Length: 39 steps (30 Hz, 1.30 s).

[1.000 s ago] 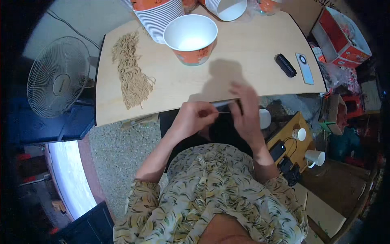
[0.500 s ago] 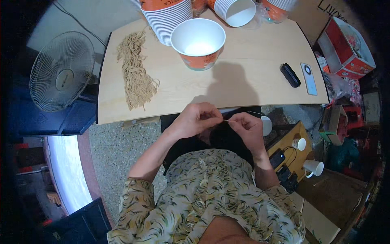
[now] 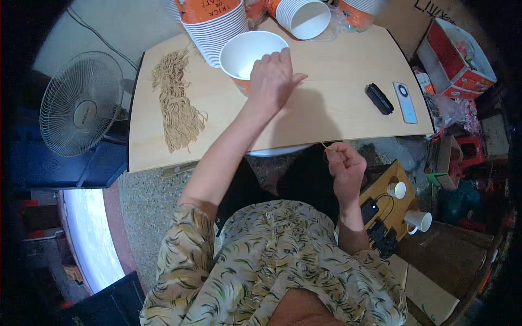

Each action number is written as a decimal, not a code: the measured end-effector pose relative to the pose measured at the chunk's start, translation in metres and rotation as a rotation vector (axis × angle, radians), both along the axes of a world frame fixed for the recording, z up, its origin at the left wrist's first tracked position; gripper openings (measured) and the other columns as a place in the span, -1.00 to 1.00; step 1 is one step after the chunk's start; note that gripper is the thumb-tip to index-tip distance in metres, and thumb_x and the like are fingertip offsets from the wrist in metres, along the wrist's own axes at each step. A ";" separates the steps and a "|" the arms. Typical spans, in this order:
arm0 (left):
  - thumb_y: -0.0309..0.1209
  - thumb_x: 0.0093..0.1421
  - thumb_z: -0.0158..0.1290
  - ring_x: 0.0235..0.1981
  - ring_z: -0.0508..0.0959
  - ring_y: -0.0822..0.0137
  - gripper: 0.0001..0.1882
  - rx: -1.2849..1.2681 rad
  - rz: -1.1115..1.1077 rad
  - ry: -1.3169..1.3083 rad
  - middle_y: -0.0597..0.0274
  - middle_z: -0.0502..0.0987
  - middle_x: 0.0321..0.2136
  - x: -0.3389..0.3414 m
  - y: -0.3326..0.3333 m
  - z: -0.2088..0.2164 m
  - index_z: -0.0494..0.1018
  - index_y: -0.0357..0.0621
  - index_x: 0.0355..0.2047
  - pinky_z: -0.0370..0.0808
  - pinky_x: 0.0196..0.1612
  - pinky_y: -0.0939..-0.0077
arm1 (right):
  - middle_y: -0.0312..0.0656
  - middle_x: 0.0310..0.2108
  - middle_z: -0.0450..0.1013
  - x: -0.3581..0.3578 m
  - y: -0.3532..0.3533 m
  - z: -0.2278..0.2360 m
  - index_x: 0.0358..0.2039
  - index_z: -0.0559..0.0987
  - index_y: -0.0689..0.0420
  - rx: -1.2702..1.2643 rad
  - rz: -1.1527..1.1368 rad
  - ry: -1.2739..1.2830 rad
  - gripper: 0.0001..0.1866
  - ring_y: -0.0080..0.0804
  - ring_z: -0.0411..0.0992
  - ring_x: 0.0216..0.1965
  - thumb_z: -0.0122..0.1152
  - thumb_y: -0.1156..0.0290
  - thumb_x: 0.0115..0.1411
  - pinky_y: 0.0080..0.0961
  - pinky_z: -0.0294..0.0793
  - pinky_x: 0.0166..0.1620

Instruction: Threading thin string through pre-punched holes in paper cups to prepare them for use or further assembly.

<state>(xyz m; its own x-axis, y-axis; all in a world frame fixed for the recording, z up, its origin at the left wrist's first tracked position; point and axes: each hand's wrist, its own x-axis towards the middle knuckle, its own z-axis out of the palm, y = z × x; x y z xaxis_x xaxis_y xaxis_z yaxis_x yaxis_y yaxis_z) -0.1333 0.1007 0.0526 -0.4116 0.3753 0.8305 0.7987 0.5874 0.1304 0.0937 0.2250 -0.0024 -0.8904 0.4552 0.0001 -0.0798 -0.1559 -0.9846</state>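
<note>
My left hand reaches over the near right side of a white paper bucket with an orange lower band. Its fingers bend over the rim and its thumb sticks out apart to the right. Whether the fingers touch the bucket is hidden by the back of the hand. Just off the table's front edge, my right hand is closed in a pinch on a thin tan string, whose end pokes up above the fingers. A long bundle of tan strings lies on the table's left.
Stacked paper buckets stand behind, with others lying sideways. A black case and a phone lie on the table's right. A fan is at left; a small wooden stand with cups is at right.
My left hand has left the string and moved forward to the bucket. My right hand has shifted slightly right, keeping the string. The whole view has also shifted a little.
</note>
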 end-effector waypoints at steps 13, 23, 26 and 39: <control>-0.37 0.12 0.24 -0.26 0.61 0.01 -0.72 -0.378 -0.122 -0.644 0.00 0.61 -0.28 0.055 -0.129 0.025 0.55 -0.21 -0.18 0.54 -0.21 0.22 | -0.47 -0.62 0.37 -0.022 -0.027 0.003 -0.27 0.61 0.26 0.333 -0.027 0.014 -0.87 -0.81 0.20 -0.57 0.30 0.47 0.21 -0.74 0.22 -0.51; -0.45 0.14 0.19 -0.25 0.65 -0.02 -0.64 -0.276 -0.244 -0.726 -0.09 0.62 -0.25 0.053 -0.100 0.010 0.52 -0.23 -0.04 0.58 -0.19 0.21 | -0.45 -0.66 0.35 -0.068 -0.058 -0.003 -0.35 0.57 0.23 0.277 -0.012 0.076 -0.92 -0.78 0.24 -0.60 0.26 0.49 0.20 -0.68 0.25 -0.53; -0.46 0.17 0.16 -0.27 0.67 0.09 -0.65 -0.221 -0.309 -0.830 -0.08 0.63 -0.25 0.054 -0.101 0.010 0.52 -0.24 -0.01 0.60 -0.24 0.28 | -0.43 -0.66 0.37 -0.078 -0.062 -0.010 -0.35 0.57 0.23 0.210 0.045 0.133 -0.92 -0.77 0.25 -0.60 0.25 0.49 0.20 -0.66 0.26 -0.53; -0.41 0.32 0.05 -0.36 0.60 0.38 -0.74 -0.187 -0.373 -1.016 0.11 0.67 -0.33 0.033 -0.107 0.013 0.56 -0.19 -0.02 0.55 -0.24 0.47 | -0.52 -0.66 0.31 -0.091 -0.067 -0.009 -0.33 0.58 0.23 0.229 0.068 0.159 -0.95 -0.81 0.17 -0.59 0.24 0.53 0.21 -0.71 0.17 -0.53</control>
